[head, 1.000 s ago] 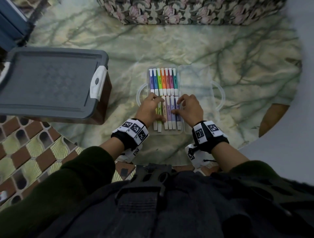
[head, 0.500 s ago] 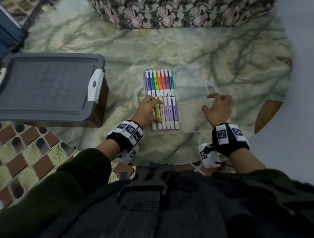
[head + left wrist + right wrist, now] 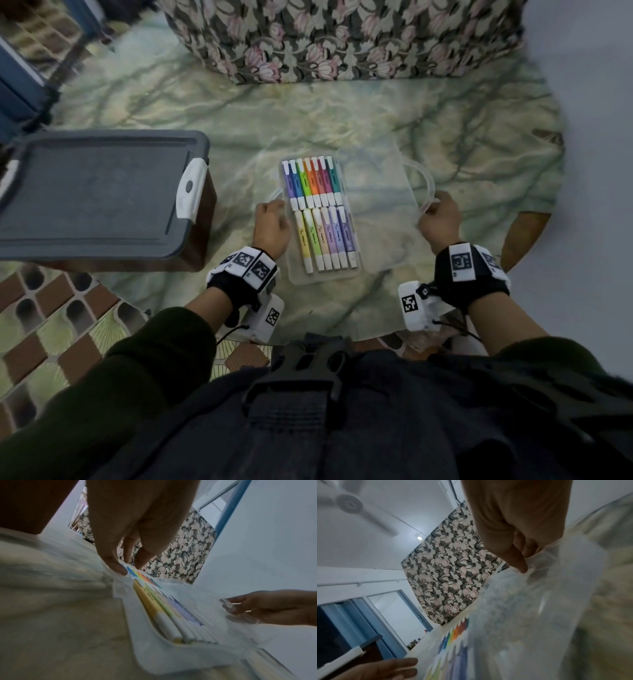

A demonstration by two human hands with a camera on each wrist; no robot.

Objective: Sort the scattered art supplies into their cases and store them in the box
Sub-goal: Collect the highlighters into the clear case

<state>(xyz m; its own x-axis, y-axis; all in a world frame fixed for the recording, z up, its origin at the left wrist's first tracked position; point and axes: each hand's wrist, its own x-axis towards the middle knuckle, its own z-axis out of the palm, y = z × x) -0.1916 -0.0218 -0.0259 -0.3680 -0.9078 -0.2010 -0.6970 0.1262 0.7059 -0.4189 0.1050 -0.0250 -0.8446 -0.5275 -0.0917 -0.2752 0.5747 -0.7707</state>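
A clear plastic marker case lies open on the marble table, with two rows of coloured markers in its left half. The empty clear lid lies flat to the right. My left hand rests at the case's left edge by the left handle, fingertips touching the rim. My right hand pinches the lid's right edge at its handle, thumb and fingers curled round the clear plastic. The storage box stands at the left with its grey lid on.
A floral-covered seat stands beyond the table. The table's rounded edge curves close by my right hand. A patterned tile floor shows at lower left. Blue furniture sits at the far left.
Both hands left the markers. My right hand slid right across the lid to its right-hand handle and took hold of it. My left hand drew back to the case's left edge.
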